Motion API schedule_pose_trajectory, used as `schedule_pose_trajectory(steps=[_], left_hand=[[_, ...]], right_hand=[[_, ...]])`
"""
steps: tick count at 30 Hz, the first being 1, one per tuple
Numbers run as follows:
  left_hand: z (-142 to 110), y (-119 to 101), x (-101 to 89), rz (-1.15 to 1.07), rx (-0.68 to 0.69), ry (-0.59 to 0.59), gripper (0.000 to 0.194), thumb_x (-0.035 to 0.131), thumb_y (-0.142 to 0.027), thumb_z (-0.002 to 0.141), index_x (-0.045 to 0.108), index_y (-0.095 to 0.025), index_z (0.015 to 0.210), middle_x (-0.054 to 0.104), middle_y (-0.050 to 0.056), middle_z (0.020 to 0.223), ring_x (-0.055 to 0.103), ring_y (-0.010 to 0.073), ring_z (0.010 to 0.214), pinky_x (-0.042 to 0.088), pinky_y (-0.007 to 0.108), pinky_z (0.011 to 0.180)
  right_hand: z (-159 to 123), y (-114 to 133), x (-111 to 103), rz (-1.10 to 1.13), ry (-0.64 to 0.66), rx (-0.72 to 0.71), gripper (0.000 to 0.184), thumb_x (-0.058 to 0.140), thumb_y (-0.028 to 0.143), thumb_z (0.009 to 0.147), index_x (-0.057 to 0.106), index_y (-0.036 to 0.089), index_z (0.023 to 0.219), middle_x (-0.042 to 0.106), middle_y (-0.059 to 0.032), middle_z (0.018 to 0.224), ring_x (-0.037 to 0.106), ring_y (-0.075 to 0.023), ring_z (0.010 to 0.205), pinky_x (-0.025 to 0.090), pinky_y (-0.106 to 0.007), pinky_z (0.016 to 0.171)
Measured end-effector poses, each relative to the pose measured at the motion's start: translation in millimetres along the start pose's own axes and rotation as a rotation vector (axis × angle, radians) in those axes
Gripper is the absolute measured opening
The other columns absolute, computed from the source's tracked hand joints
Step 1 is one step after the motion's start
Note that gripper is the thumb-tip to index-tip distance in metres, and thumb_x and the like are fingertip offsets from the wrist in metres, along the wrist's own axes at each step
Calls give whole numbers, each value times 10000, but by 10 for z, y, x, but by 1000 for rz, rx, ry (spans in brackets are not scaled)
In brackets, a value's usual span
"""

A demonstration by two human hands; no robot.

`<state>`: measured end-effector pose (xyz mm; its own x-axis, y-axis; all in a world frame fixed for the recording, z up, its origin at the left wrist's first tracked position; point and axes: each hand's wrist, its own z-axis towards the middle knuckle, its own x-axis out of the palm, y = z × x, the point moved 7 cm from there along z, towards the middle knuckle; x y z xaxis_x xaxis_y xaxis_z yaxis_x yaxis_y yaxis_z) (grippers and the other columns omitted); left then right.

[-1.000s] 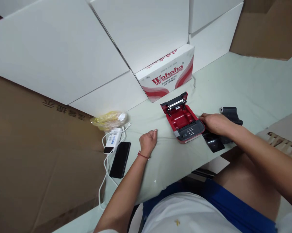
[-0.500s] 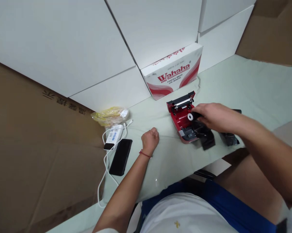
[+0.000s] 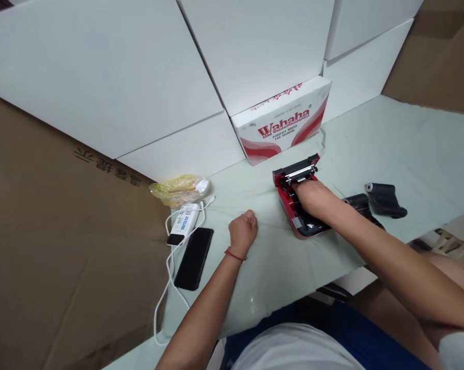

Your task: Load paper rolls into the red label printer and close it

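2 hands point(image 3: 313, 198), 1 red receipt printer point(image 3: 284, 198), 2 blk rolls point(image 3: 385, 200), 1 phone point(image 3: 194, 258), 1 pwr bank point(image 3: 183, 222), 1 wht cable point(image 3: 169, 272), 1 Wahaha carton point(image 3: 282, 123), 1 yellow plastic bag point(image 3: 180, 190)

The portable printer point(image 3: 285, 198) has red body and black front part. The Wahaha carton point(image 3: 281, 123) is white, with red waves and red letters. The phone point(image 3: 194, 259) is all black, the power bank point(image 3: 183, 222) is white with blue label, and the plastic bag point(image 3: 180, 190) is yellow.
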<state>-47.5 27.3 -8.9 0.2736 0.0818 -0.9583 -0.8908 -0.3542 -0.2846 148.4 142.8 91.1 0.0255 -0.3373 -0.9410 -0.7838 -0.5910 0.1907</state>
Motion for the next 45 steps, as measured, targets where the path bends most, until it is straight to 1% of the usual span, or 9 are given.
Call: schedule_pose_trajectory(steps=[4,6,11,16,22,29,35,39,45], left_hand=[[-25,80,-61,-244,-25,-110,192,520,-235,949,513,-228,758,491,-27,634,481,166,616,298,285,644],[-30,91,-144,-405,-9,-181,116,534,-285,959,552,-222,864,553,-17,723,531,164,671,389,280,684],[96,-361,-567,-650,287,-283,362,515,-448,1021,626,-185,1244,671,135,1259,609,241,1216,469,412,1071],[375,-998,-848,-904,434,-136,525,366,-556,1083,580,-230,1435,613,114,1503,535,227,1431,354,442,1250],[124,-1211,-957,-834,513,-73,542,342,-538,1094,697,-194,1316,723,126,1361,652,240,1303,444,459,1188],[-465,-1262,-637,-475,714,-35,466,316,-369,1111,663,-245,1396,656,96,1489,532,234,1476,408,520,1249],[-516,-1276,-526,-454,701,-121,373,490,-292,1052,645,-242,1387,653,106,1486,525,250,1473,471,498,1216],[-459,-1257,-487,-663,597,-76,283,609,-318,995,668,-273,1268,677,119,1409,564,282,1401,433,544,1217],[-314,-1081,-152,-1180,198,-37,915,736,-260,819,284,-386,1606,236,40,1753,206,253,1642,295,460,1312]], right_hand=[[-161,-92,-16,49,-73,-72,458,535,146,958,623,150,1407,646,-173,1387,678,-273,1134,528,-368,939],[-410,-120,-43,125,-230,-159,372,527,224,1010,654,170,1355,614,-142,1452,659,-260,1191,546,-366,957],[-1236,-53,63,158,-680,-363,296,555,232,1030,669,132,1285,694,-139,1356,648,-269,1204,539,-472,1055],[-1494,64,362,25,-725,-333,446,603,195,1007,554,101,1441,635,-148,1473,549,-285,1406,408,-549,1218],[-1509,15,502,38,-712,-267,460,533,151,1024,527,131,1483,588,-115,1539,516,-237,1449,379,-506,1253],[-1543,-52,625,112,-685,-268,587,485,66,989,452,161,1567,535,-105,1591,433,-218,1516,333,-516,1285],[-1545,-82,630,124,-714,-290,607,481,69,997,422,183,1590,553,-106,1576,445,-205,1508,336,-507,1288],[-1541,-85,637,136,-715,-306,653,467,50,987,385,196,1618,546,-109,1581,445,-216,1511,354,-524,1281],[-1530,-97,703,125,-713,-314,712,471,33,963,339,182,1646,517,-116,1601,400,-223,1540,342,-545,1288]])
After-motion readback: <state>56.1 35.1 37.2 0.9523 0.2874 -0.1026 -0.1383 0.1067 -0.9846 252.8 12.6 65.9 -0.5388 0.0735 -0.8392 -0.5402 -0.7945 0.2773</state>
